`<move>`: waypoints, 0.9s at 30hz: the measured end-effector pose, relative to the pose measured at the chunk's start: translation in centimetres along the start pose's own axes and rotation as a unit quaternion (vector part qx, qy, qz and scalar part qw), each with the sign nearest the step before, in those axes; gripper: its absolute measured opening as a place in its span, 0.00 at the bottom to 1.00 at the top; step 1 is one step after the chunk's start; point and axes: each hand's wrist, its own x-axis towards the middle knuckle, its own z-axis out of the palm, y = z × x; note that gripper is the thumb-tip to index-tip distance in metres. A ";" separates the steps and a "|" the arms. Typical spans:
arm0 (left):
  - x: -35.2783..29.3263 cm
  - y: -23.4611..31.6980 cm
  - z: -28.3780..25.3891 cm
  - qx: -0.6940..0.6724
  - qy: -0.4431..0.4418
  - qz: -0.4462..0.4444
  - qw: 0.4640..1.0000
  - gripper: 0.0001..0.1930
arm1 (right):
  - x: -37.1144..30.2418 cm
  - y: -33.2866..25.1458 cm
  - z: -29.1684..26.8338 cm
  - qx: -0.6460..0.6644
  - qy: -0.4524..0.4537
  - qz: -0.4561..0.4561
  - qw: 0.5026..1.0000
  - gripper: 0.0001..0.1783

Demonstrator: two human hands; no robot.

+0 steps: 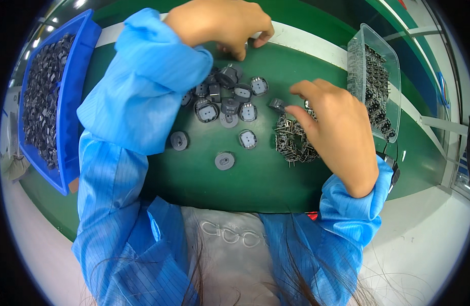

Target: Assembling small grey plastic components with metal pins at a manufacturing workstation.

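My left hand [227,24] reaches to the far side of the green work surface, its fingers curled down. A small grey bit shows between its thumb and fingers, too little of it to name. My right hand [339,120] hovers over a heap of small metal-pinned parts [291,145], thumb and forefinger apart. Just off the thumb tip is a small dark grey block-like part [277,104]; it looks loose, not gripped. Between my hands lies a cluster of round grey plastic housings [230,105], several with pale inner faces up. Nearer me are single round grey pieces [224,160].
A blue bin [74,102] full of dark grey parts stands at the left. At the right, a clear plastic tub [393,86] holds many metal-pinned parts. A white strip [309,46] crosses the far side of the green surface [194,188].
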 end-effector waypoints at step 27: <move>-0.9 5.6 -5.5 -0.263 0.013 0.048 0.963 0.10 | 1.4 3.7 -3.0 0.432 0.072 0.078 0.896 0.10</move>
